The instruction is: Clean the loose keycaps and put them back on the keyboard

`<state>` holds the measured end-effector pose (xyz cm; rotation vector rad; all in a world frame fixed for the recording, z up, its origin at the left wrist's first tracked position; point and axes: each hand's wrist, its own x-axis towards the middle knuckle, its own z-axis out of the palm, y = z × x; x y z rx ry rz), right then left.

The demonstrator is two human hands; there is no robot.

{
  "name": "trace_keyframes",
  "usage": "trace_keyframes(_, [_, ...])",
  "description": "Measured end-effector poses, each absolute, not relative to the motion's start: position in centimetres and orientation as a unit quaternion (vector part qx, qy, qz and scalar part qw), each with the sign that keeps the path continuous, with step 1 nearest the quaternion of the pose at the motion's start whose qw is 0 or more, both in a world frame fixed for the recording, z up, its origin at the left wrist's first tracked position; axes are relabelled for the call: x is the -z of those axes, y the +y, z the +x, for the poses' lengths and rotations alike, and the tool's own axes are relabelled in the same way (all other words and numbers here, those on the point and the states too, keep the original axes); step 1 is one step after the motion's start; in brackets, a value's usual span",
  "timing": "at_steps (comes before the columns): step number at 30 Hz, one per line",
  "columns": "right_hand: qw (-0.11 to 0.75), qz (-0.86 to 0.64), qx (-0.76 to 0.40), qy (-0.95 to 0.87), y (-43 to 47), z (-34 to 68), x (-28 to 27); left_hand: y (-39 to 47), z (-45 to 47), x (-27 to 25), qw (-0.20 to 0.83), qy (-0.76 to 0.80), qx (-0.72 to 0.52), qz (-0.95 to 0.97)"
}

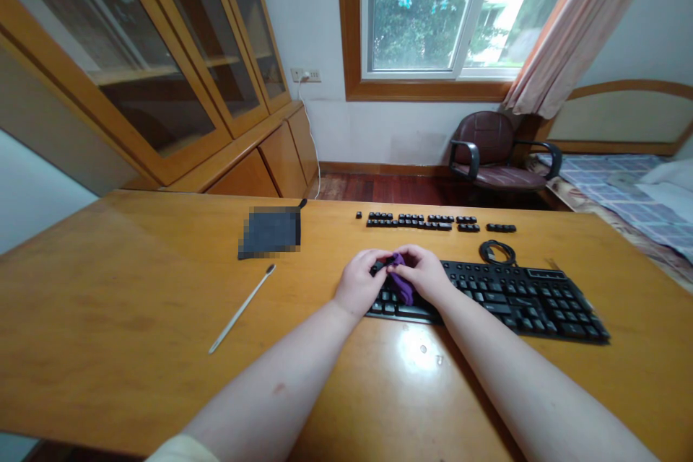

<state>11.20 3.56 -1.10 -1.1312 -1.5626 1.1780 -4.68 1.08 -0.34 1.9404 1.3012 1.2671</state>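
My left hand (362, 280) is closed in a pinch above the left end of a black keyboard (506, 296). Its fingertips meet those of my right hand (426, 276); whatever small thing they hold is hidden, and dark shows between thumb and fingers. My right hand is closed on a purple cloth (403, 291), which hangs down over the keys. Beyond the keyboard lie rows of loose black keycaps (414, 222), with one single keycap (358, 215) at the left. The keyboard's coiled cable (497, 253) rests behind it.
A long white-handled brush (242, 309) with a dark tip lies to the left on the wooden table (135, 317). Behind it is a dark pouch (271, 229), blurred out. Past the table stand a glass-doored cabinet (216, 159), a brown armchair (490, 148) and a bed (622, 188).
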Motion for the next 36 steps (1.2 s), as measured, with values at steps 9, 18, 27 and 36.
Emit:
trace_keyframes(9, [0.416, -0.476, -0.445, -0.634, 3.34, 11.28, 0.78, 0.87, -4.72, 0.3, 0.24, 0.446, -0.448, 0.737])
trace_keyframes(18, [0.409, -0.474, -0.429, -0.651, 3.36, 11.39, 0.76, 0.92, -4.61, 0.62, 0.239, 0.464, -0.439, 0.731])
trace_keyframes(27, [0.424, -0.484, -0.445, -0.623, 3.33, 11.38, 0.51, 1.02, -4.47, 0.7, 0.272, 0.465, -0.46, 0.706])
trace_keyframes(36, [0.451, -0.486, -0.461, -0.59, 3.44, 11.36, 0.63, 1.35, -4.58, 0.68, 0.271, 0.482, -0.513, 0.657])
